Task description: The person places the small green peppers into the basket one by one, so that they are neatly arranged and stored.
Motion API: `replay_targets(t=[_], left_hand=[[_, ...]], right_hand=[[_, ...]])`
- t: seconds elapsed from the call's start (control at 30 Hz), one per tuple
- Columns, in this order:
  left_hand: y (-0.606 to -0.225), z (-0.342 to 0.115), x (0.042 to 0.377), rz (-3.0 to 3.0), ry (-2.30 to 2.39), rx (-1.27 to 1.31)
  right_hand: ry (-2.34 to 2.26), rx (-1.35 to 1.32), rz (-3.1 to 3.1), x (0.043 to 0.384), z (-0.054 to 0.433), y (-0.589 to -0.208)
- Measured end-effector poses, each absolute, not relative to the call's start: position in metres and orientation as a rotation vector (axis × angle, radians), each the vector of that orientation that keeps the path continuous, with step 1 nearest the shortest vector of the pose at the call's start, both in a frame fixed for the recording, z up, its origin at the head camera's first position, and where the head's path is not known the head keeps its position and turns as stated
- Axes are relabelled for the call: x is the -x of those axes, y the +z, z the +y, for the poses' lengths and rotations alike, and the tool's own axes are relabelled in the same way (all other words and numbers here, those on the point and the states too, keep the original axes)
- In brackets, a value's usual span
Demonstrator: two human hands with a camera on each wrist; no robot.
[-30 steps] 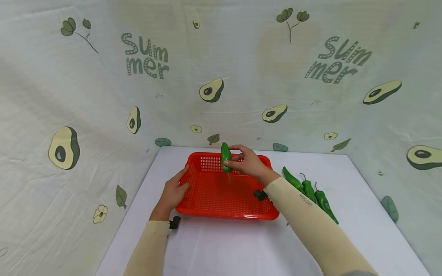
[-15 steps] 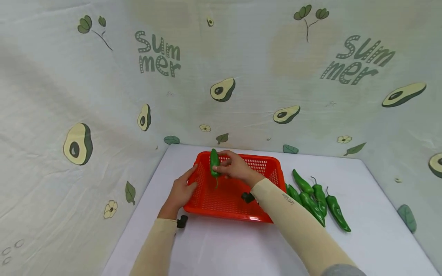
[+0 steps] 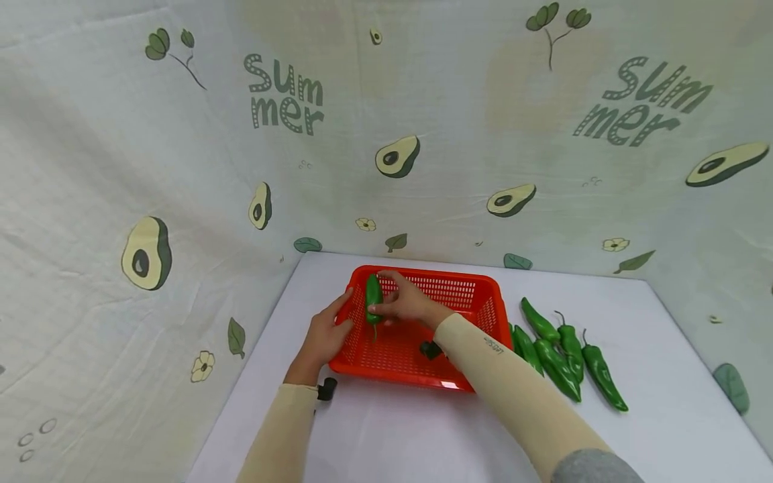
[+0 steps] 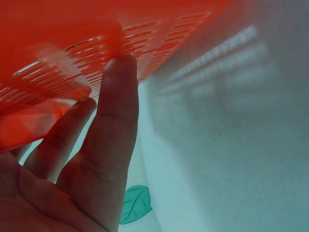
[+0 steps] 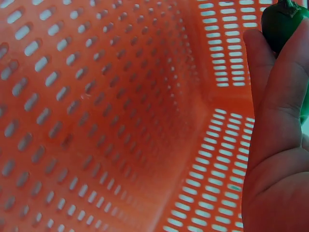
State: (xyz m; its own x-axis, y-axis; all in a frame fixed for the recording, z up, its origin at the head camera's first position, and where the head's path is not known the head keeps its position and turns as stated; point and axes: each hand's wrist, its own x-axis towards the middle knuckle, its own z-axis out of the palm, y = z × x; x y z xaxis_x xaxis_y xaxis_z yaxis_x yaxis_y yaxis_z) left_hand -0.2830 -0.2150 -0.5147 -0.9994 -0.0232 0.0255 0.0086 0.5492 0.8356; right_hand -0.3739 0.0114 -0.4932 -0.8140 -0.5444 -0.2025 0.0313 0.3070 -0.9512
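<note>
A long green pepper (image 3: 374, 300), its stem pointing down toward me, is pinched between the thumb and fingers of my right hand (image 3: 407, 302). It is held inside the red plastic basket (image 3: 417, 384), close to the left wall. In the right wrist view only the stem end of the pepper (image 5: 282, 24) shows clearly beside the fingers. My left hand (image 3: 324, 339) grips the basket's left side, thumb at the rim. From the left wrist, fingers (image 4: 113, 111) lie against the outside of the slotted wall.
Several green peppers (image 3: 558, 369) lie on the white table (image 3: 386, 436) right of the basket, one partly behind its right rim. A white cloth (image 3: 447, 87) printed with avocados rises behind and at both sides of the table.
My right hand has carried the pepper left and lower, down into the basket's left part. The left hand stays at the basket's side. The head view has shifted, uncovering more peppers.
</note>
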Motion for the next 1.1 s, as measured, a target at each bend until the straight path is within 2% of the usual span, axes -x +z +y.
replay_targets(t=[0.6,0.8,1.1], left_hand=[[-0.512,-0.213,0.285,-2.733,-1.445,0.01],[-0.515,-0.208,0.292,-2.77,-1.45,0.016],[-0.515,-0.212,0.283,-2.729,-1.459,-0.037]], right_hand=[[-1.204,0.576,2.336,0.375,0.003,-0.52],[-1.214,0.537,2.354,0.372,0.006,-0.525],[-1.264,0.502,2.307,0.371,-0.002,-0.532]])
